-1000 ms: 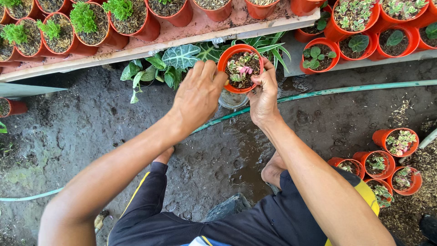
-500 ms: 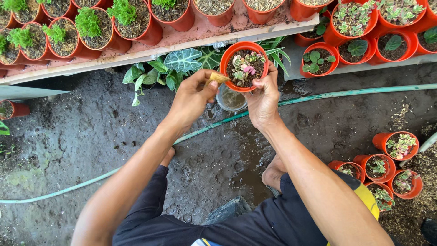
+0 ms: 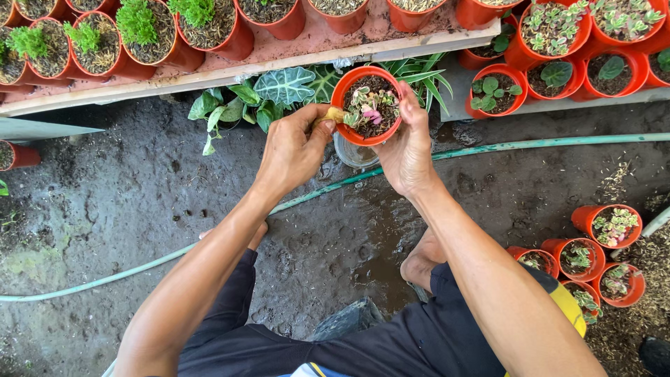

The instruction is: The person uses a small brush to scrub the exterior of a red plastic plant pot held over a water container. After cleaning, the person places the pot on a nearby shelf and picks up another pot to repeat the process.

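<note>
My right hand [image 3: 407, 143] grips a small orange pot [image 3: 367, 105] by its right side and holds it up over the wet ground. A little plant with green, white and pink leaves [image 3: 368, 107] grows in its dark soil. My left hand [image 3: 293, 149] is at the pot's left rim, fingers closed on a small yellowish piece [image 3: 335, 114] that touches the rim. A clear cup [image 3: 354, 152] stands on the ground just under the pot.
A wooden shelf [image 3: 244, 68] with a row of orange pots runs along the top. Leafy green plants [image 3: 279, 91] grow below it. A green hose [image 3: 544, 144] crosses the muddy ground. More potted seedlings [image 3: 600, 248] stand at the right.
My left hand has drawn back from over the pot to its left rim, now pinching the yellowish piece. The pot has stayed in my right hand.
</note>
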Demonstrator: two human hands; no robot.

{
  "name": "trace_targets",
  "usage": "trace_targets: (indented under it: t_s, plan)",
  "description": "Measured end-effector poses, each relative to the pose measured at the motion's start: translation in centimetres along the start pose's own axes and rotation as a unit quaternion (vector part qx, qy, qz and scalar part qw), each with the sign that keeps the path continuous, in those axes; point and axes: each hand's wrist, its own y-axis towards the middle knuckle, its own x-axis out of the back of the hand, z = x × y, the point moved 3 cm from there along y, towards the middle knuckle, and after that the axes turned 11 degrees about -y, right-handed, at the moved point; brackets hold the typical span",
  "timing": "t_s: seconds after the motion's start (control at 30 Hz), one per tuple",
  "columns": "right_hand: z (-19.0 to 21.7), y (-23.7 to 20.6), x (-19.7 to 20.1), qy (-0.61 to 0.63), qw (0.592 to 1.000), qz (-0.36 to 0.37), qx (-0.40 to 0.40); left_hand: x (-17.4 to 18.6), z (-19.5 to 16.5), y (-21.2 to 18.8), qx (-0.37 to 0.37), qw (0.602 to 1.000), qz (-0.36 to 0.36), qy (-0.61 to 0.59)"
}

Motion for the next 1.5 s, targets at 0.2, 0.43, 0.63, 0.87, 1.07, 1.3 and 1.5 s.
trace_targets:
  t_s: [0.2, 0.43, 0.63, 0.87, 1.07, 1.3, 1.5]
  plan:
    - [-1.1, 0.2, 1.1, -0.046, 0.997, -0.022, -0.066, 0.7, -0.1, 0.2, -0.052, 0.998, 0.020, 0.036]
    - [-1.9, 0.5, 2.0, -0.051, 0.996, -0.061, -0.048, 1.0, -1.1, -0.8, -0.327, 0.915, 0.004, 0.234]
    - [-2.3, 0.7, 2.3, -0.039, 0.991, -0.120, -0.034, 0.2, -0.9, -1.4, -0.308, 0.891, 0.006, 0.333]
    - [-3.4, 0.5, 2.9, -0.044, 0.987, -0.157, -0.006, -1.8, -0.2, -1.9, -0.245, 0.921, 0.009, 0.302]
    - [-3.7, 0.4, 3.2, -0.039, 0.986, -0.164, -0.004, -3.0, 0.2, -2.6, -0.175, 0.958, 0.004, 0.225]
    - [-3.3, 0.3, 2.8, -0.020, 0.986, -0.168, -0.002, -5.1, -0.4, -3.4, -0.138, 0.979, -0.034, 0.147]
    - [-2.5, 0.1, 2.7, -0.007, 0.985, -0.172, -0.012, -3.0, 3.6, -3.5, -0.027, 0.984, -0.174, -0.037]
